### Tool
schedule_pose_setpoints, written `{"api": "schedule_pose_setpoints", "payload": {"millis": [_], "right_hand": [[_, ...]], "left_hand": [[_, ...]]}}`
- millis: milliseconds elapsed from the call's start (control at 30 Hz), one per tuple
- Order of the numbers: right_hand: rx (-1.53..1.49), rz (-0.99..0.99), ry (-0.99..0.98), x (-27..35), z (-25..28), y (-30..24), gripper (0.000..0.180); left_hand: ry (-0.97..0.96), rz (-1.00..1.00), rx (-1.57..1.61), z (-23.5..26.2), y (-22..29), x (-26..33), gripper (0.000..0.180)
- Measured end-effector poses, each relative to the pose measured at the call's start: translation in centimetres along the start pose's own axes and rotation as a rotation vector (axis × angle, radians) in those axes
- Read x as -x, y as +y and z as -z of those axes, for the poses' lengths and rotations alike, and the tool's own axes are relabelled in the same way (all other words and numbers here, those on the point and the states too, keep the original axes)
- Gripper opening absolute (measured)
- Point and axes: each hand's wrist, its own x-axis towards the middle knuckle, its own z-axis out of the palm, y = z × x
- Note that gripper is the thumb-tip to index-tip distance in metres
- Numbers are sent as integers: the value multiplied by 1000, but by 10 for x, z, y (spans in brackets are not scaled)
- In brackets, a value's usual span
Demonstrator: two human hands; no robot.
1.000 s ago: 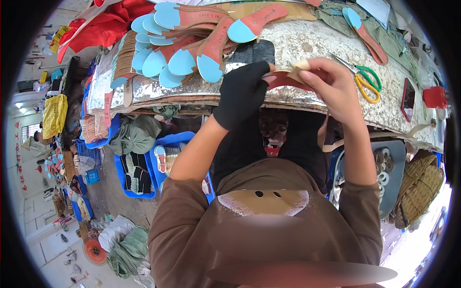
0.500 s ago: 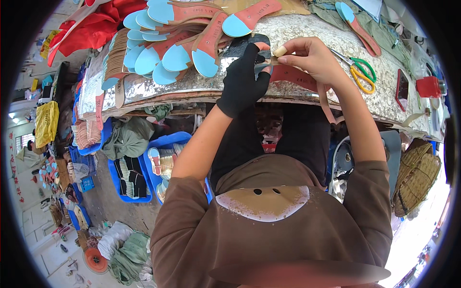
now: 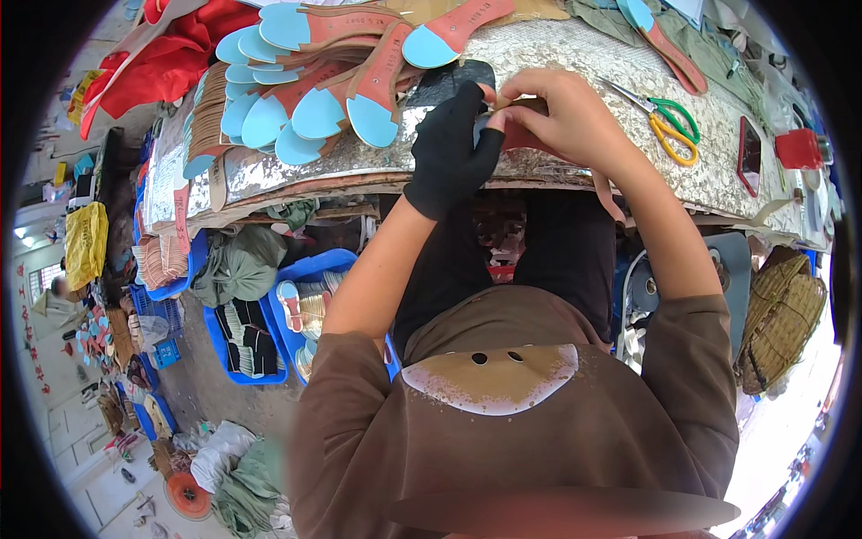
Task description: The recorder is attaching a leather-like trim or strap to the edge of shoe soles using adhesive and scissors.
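Workbench [image 3: 575,54] with silver cover; front edge runs just under both hands. Brown strap piece [image 3: 530,135] at that edge, between hands. Sole stack [image 3: 305,81] close on left, scissors [image 3: 669,121] near on right; free room only small patch around hands. Left hand [image 3: 453,148], black glove, fingers closed, pinching strap. Right hand [image 3: 561,117] bare, curled over strap, fingertips pressing it. Both forearms reach up from lap.

The reddish-brown piece [image 3: 519,136] is mostly covered by the right hand [image 3: 561,121] and the gloved left hand [image 3: 453,148] — its full shape cannot be told. Left of the hands, the stacked blue-tipped soles [image 3: 296,81] overlap one another — the top edge cuts some off.
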Motion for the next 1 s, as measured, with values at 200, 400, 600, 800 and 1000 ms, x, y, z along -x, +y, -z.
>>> {"api": "schedule_pose_setpoints", "payload": {"millis": [200,400,600,800,1000], "right_hand": [[-231,-142,-176,5,27,33,20],[-224,-200,-274,9,32,30,24],[204,-110,-89,20,29,-6,17],[546,-19,65,29,9,-25,5],[641,20,37,49,24,-18,10]], "left_hand": [[-13,-55,-176,-1,-3,4,7],[14,-76,-214,1,-3,9,10],[-131,-2,-239,17,17,-16,8],[-362,-140,-242,3,8,-32,10],[-267,-169,-299,-3,10,-24,15]]}}
